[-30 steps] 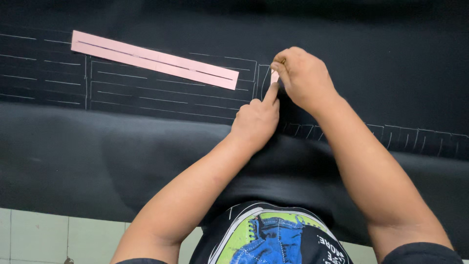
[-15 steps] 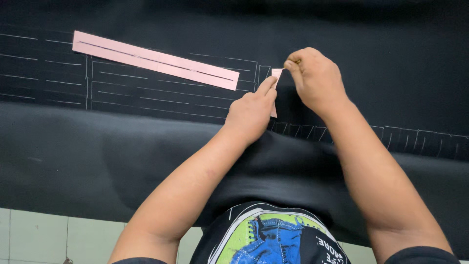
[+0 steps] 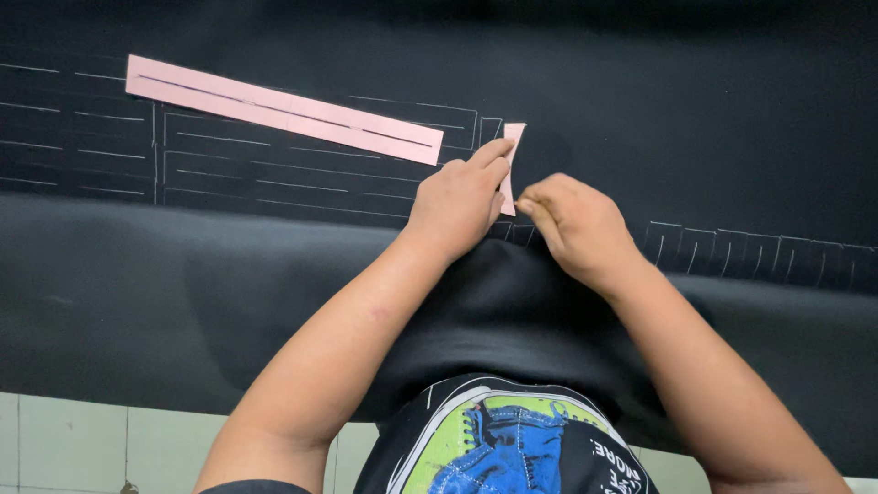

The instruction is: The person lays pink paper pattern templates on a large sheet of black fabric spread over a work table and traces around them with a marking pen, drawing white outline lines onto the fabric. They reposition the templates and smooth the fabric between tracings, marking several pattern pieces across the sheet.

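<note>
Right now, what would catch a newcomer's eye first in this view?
The long pink strip lying slantwise at upper left on the black cloth, which is ruled with pale chalk lines. Next, both hands at centre: the left hand presses a small pink strip flat against the cloth, while the right hand pinches at that strip's lower end, its fingers curled.

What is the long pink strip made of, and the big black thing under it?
The long pink strip looks like thin card or stiff paper: flat, matte, with straight cut edges and a narrow slit along it. The black sheet looks like soft cloth, likely a felt-like fabric: dull, folding over the edge, with white chalk-like lines drawn on it.
</note>
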### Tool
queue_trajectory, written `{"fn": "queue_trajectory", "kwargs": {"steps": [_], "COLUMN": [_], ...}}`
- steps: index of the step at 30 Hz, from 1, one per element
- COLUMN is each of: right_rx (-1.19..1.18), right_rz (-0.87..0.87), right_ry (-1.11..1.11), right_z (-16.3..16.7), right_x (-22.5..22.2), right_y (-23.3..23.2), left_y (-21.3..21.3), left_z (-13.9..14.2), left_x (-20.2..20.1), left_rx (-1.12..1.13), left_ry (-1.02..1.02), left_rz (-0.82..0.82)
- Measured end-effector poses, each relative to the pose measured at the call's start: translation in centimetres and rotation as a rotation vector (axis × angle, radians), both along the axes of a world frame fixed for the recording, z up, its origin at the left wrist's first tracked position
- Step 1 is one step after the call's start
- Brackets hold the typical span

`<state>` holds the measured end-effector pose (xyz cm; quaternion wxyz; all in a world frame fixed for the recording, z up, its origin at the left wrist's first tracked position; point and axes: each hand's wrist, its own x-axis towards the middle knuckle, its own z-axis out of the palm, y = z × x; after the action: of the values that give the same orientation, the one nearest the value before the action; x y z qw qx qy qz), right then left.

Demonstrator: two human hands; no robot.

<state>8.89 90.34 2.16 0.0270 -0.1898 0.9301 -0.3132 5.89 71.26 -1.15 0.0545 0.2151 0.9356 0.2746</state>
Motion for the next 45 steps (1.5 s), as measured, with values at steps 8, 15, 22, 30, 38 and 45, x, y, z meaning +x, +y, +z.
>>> {"fn": "queue_trajectory", "kwargs": {"steps": [8, 15, 22, 30, 38, 45], "right_rx": [-0.025, -0.082, -0.132, -0.072, -0.017, -0.061], "right_rz": [-0.062, 0.021, 0.036, -0.053, 0.022, -0.065], "right_ry": [-0.087, 0.045, 0.037, -0.064, 0.027, 0.198], "right_z": [0.2, -0.5, -0.5, -0.5, -0.4, -0.5], "right_x": [1.3, 1.6, 1.2, 0.5, -1.0, -3.5], "right_y": [0.4, -0.3, -0.8, -0.7, -1.4, -1.8], "left_y": [-0.4, -0.4, -0.6, -0.7, -0.4, -0.2], "left_z": [-0.8, -1.1, -0.7, -0.1, -0.1, 0.3], "left_x": [-0.3, 0.0, 0.1, 0.6, 0.6, 0.3], "left_rx": [-0.027, 0.035, -0.011, 0.015, 0.067, 0.115], "left_ry": [0.247, 0.237, 0.243, 0.188, 0.072, 0.009], "left_rz": [-0.024, -0.017, -0.027, -0.039, 0.012, 0.071]}}
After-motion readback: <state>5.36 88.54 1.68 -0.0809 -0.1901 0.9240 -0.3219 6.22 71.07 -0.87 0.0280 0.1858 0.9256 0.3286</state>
